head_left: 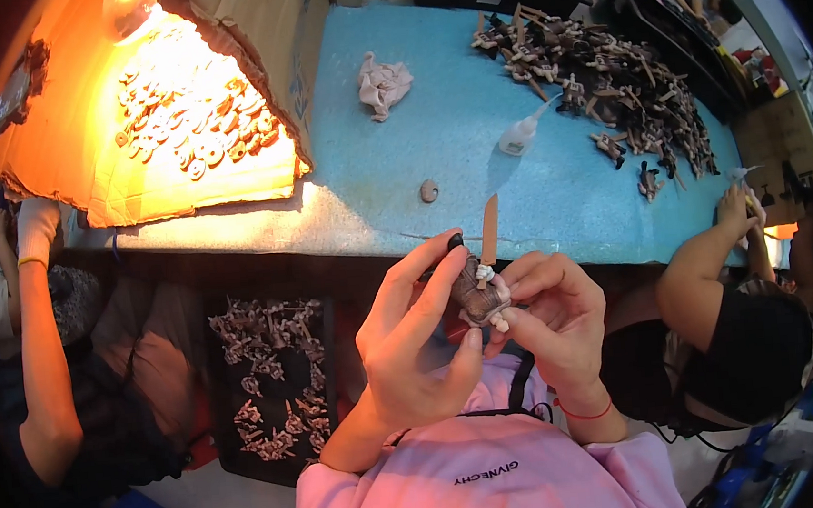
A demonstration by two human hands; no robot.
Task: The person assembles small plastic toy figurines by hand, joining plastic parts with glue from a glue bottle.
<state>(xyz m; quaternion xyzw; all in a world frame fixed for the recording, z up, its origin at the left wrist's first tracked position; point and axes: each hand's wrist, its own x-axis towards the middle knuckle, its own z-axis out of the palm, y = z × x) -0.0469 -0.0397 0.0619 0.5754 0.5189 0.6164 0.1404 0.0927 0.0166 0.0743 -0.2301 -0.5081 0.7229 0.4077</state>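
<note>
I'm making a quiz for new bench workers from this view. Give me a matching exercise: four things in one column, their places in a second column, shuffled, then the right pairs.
Things
1. small figurine
2. squeeze bottle
3. crumpled cloth
4. black tray of small parts

Places
A. lying on the blue table mat near the heap of dark parts
B. below the table edge, left of the left hand
C. held between the left hand and right hand
D. on the blue mat beside the cardboard box

Pairs: 1-C, 2-A, 3-D, 4-B

small brown figurine point(479, 296), upright, orange-handled blade point(490, 229) above it
</note>
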